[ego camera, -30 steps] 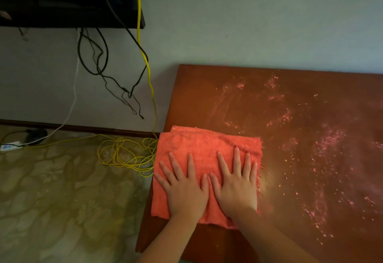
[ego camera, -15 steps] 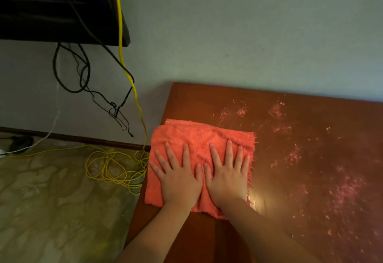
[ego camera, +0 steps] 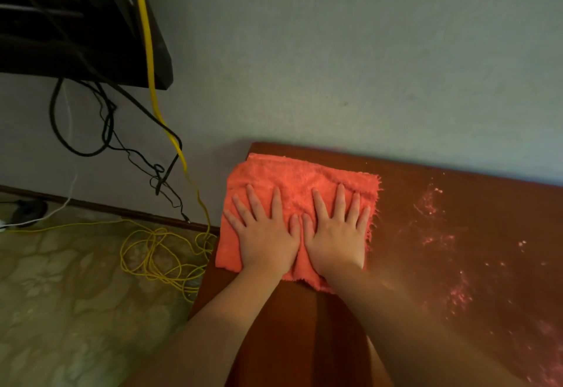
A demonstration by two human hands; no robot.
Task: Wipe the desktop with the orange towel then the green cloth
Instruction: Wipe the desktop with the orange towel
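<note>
Orange towel (ego camera: 300,187) lies under our left hand (ego camera: 265,234) and right hand (ego camera: 335,234) — both flat, fingers spread, pressing rather than gripping — at the far left corner of the worktop (ego camera: 475,191). We judge this the first wipe. Pinkish crumbs (ego camera: 438,231) lie to the right — the next stroke should go there. No green cloth is in view.

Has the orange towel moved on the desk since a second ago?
Yes. The orange towel, under the left hand and right hand, has slid toward the wall; it now lies at the desk back corner.
</note>
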